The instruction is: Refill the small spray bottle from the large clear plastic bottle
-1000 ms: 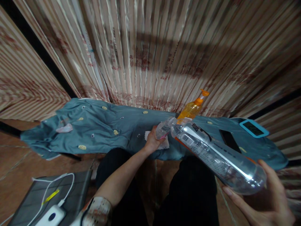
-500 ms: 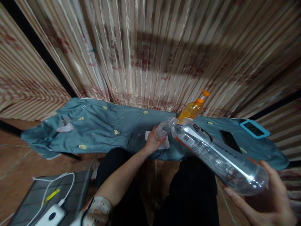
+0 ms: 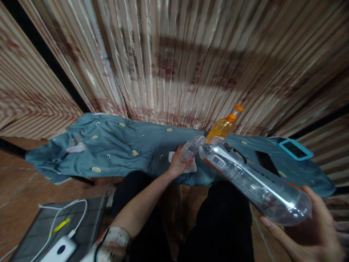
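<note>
My right hand [image 3: 308,233] grips the base of a large clear plastic bottle [image 3: 256,178] that has a printed label. It is tilted, its neck pointing left and slightly up. My left hand [image 3: 180,163] is closed around a small clear container [image 3: 192,147], whose mouth is against or right beside the large bottle's neck. Whether liquid passes between them I cannot tell. Just behind the necks stands an amber pump bottle [image 3: 222,127] with an orange pump head. Under my left hand lies a white cloth or wipe [image 3: 192,167], partly covered.
A teal patterned cloth [image 3: 149,142] covers the long narrow table. On its right lie a dark phone-like slab [image 3: 266,162] and a blue-framed device [image 3: 296,150]; a pale crumpled item [image 3: 75,147] is at left. A white power bank [image 3: 60,249] with a cable rests on a dark surface [image 3: 92,211] lower left.
</note>
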The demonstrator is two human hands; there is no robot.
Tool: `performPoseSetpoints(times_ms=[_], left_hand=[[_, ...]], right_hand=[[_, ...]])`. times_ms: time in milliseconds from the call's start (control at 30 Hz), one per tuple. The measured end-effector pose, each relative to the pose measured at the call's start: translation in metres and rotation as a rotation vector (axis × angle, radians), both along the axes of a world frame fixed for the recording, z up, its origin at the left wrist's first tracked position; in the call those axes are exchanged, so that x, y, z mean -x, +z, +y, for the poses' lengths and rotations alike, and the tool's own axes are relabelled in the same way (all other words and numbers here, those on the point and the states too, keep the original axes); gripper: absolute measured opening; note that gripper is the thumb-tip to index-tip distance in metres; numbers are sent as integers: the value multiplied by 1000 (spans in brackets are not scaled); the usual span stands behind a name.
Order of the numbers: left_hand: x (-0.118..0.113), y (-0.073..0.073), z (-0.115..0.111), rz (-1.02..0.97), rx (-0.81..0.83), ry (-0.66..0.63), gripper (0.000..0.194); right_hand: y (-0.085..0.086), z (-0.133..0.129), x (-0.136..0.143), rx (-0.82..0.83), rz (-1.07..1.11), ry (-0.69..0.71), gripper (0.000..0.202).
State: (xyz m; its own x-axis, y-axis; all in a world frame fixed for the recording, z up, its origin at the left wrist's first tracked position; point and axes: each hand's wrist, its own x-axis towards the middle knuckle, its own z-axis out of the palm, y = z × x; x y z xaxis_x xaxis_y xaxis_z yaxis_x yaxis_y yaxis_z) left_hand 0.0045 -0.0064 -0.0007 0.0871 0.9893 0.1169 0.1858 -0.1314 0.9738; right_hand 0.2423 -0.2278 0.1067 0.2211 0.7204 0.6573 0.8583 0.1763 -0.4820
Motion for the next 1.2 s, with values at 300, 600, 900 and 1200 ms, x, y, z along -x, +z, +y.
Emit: performPoseSetpoints(times_ms=[300,600,900,1200], left_hand=[[0,-2,0,-19,3,-6,54],[1,5,-1,19,-2,15,51],[0,2,0,13,-5,-7,55],[-1,1,2,46,25,3,58]], right_hand=[[1,1,1,12,61,14,96],[-1,0,0,4,81,-19,98],[-6,0,-3,23,152,-6,102],[-14,-1,1,-10,316,32,107]])
